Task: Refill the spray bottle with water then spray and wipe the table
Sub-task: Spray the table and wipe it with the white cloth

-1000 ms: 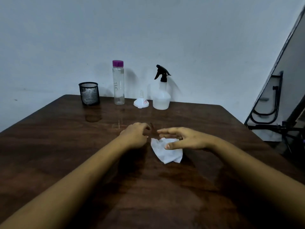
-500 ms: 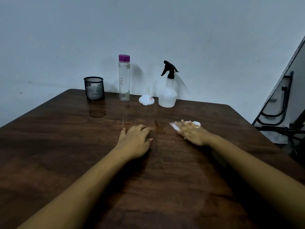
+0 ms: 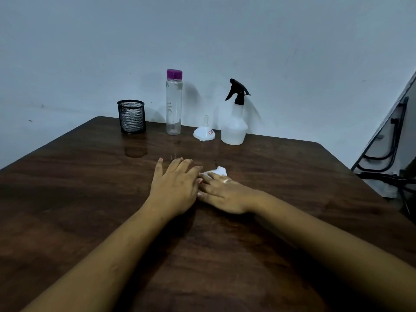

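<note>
Hands met at the centre of the frame, flat on the dark brown wooden worktop (image 3: 67, 199). The left hand (image 3: 174, 188) lay palm down with its fingers spread and nothing under its grip, released and empty. Right beside it, touching at the fingertips, the right hand (image 3: 222, 193) pressed down on a crumpled white tissue (image 3: 218, 171), fingers laid flat over it rather than curled; only the far corner of the tissue poked out beyond the fingers. A ring (image 3: 226, 181) showed on one right finger.

Up along the far edge of the worktop, against the pale wall (image 3: 202, 30), stood a row of things. At upper left of centre sat a black mesh cup (image 3: 131, 116), with a wet patch (image 3: 135, 151) shining on the wood just in front of it. Next came a tall clear bottle with a purple cap (image 3: 173, 102), upright. Just right of that rested a small white funnel (image 3: 204, 132), mouth down, spout up. Beside the funnel stood the translucent white spray bottle with a black trigger head (image 3: 234, 122), upright and well apart from both hands. A black metal frame (image 3: 387, 152) leaned at the right edge of the frame.
</note>
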Demonstrator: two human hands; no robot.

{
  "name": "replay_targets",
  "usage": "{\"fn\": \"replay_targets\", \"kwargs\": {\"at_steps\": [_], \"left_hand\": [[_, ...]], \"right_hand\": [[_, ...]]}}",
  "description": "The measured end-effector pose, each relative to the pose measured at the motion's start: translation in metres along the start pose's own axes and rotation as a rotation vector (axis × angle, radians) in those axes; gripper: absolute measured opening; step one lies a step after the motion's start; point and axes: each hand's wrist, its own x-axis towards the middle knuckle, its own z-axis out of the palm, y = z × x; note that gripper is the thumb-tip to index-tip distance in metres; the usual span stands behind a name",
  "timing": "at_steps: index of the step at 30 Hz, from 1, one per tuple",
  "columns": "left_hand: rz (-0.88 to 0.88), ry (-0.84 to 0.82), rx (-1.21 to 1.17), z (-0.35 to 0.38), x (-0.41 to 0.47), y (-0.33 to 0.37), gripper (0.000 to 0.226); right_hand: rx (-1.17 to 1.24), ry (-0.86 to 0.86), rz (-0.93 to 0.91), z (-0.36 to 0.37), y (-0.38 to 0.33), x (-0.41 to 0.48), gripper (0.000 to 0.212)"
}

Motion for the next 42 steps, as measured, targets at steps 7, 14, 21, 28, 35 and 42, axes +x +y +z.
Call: {"fn": "replay_targets", "kwargs": {"at_steps": [7,14,21,28,35,42], "left_hand": [[-0.031,-0.018,0.015,-0.001,0.002,-0.006,0.045],[-0.056,0.011,0.065,0.001,0.006,-0.012,0.049],[-0.097,0.024,0.055,0.002,0.007,-0.019,0.052],[-0.086,0.015,0.005,-0.002,0.003,-0.013,0.053],[-0.052,-0.111,-0.037,0.003,-0.003,0.002,0.049],[-0.044,-0.165,-0.081,-0.001,-0.006,0.009,0.047]], "right_hand": [[0.027,-0.025,0.307,-0.020,0.085,0.012,0.057],[0.060,0.048,0.470,-0.029,0.074,0.083,0.065],[-0.020,0.035,0.010,-0.015,-0.016,0.091,0.060],[-0.006,0.062,-0.104,0.001,0.004,0.011,0.059],[0.028,0.026,0.424,-0.013,0.090,0.015,0.070],[-0.016,0.050,-0.004,0.013,-0.001,-0.052,0.065]]}}
